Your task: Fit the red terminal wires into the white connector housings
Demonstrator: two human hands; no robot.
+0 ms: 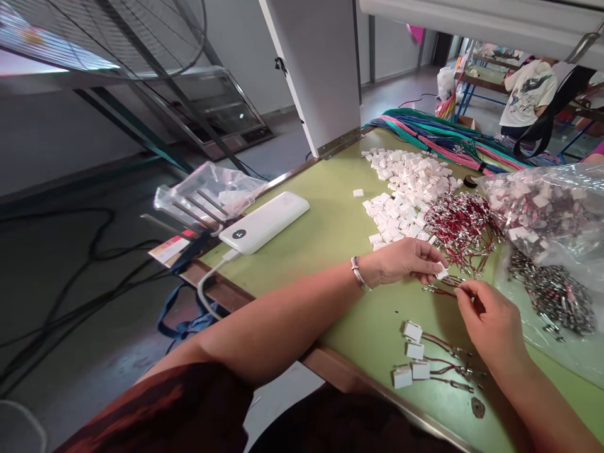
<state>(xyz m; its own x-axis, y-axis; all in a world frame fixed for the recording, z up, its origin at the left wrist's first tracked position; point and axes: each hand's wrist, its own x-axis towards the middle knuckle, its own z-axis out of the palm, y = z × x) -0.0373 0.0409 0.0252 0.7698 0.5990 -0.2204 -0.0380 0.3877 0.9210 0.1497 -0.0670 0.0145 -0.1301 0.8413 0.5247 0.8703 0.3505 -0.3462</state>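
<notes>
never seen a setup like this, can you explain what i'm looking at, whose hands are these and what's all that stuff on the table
There is no robot here: these are a person's two bare hands. The single picture comes from a camera on that person's head, looking forward and down.

The left hand, with a bracelet on its wrist, holds a white connector housing. The right hand pinches a thin red wire beside it.

On the green tabletop lie a pile of loose white housings, a tangle of red wires with metal ends, clear plastic bags of parts, and a coloured cable bundle. Four wired connectors sit near the front edge, and a white power bank lies further left.
</notes>
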